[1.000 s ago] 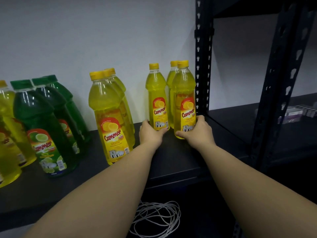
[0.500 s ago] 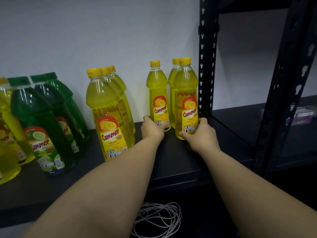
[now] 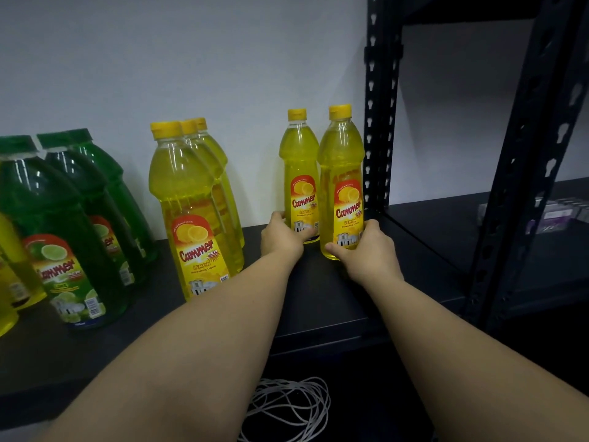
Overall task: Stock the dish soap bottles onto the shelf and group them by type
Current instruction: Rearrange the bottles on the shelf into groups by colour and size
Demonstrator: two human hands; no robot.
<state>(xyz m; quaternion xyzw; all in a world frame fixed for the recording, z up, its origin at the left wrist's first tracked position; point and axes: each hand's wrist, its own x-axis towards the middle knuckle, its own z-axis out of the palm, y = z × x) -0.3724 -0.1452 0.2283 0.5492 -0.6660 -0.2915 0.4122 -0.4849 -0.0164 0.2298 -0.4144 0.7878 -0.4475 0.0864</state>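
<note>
Two small yellow lemon soap bottles stand upright at the right end of the black shelf (image 3: 318, 301). My left hand (image 3: 282, 239) grips the base of the left small bottle (image 3: 299, 173). My right hand (image 3: 366, 253) grips the base of the right small bottle (image 3: 342, 173), which stands nearer to me. A third small bottle seen earlier is hidden behind these. To their left stand three large yellow lemon bottles (image 3: 188, 199) in a row going back, then three large green lime bottles (image 3: 54, 224).
More yellow bottles (image 3: 9, 282) sit at the far left edge. A black perforated shelf post (image 3: 379, 122) rises just right of the small bottles. A neighbouring shelf unit holds small boxes (image 3: 554, 212). A coil of white cord (image 3: 287, 406) lies on the floor below.
The two front small bottles have shifted slightly, so the third small bottle behind them no longer shows. Both hands stay at the bottle bases.
</note>
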